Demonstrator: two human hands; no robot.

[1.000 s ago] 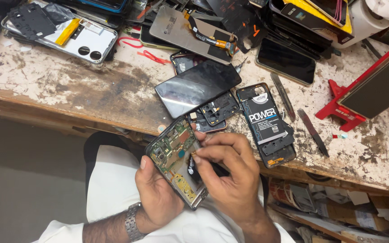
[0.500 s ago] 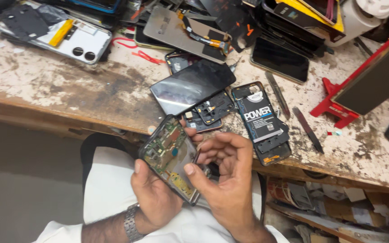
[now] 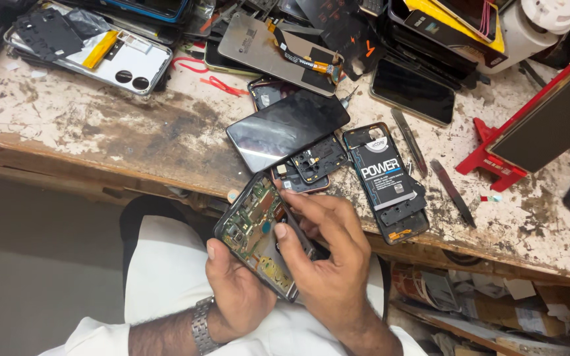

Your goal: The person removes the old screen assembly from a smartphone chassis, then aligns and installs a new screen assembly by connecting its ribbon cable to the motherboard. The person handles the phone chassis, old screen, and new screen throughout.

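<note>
While it is held over the lap just in front of the bench's near edge, the opened phone [image 3: 256,232] lies with its long axis on a slant, its top end pointing up toward the bench and its lower end down toward the person's body, the green circuit side facing up. The left hand [image 3: 235,293] cups it from below, thumb lying along its left edge, wrist in a metal watch [image 3: 199,324]. The right hand [image 3: 324,264] comes over the right side, thumb tip pressed on the board and the fingers curled over the upper right edge; whether anything is pinched between them cannot be told. Compared with half a second ago, the right fingers have closed in over the phone, where they were spread wider, and the phone has kept its tilt. The bench [image 3: 100,138] is worn wood with flaking white paint. Near its front edge lie a dark screen panel [image 3: 287,128], a small frame part [image 3: 311,161] and a phone with a battery showing [image 3: 385,181]. A white phone back [image 3: 110,59] lies at the far left, a red stand [image 3: 496,155] at the right.
</note>
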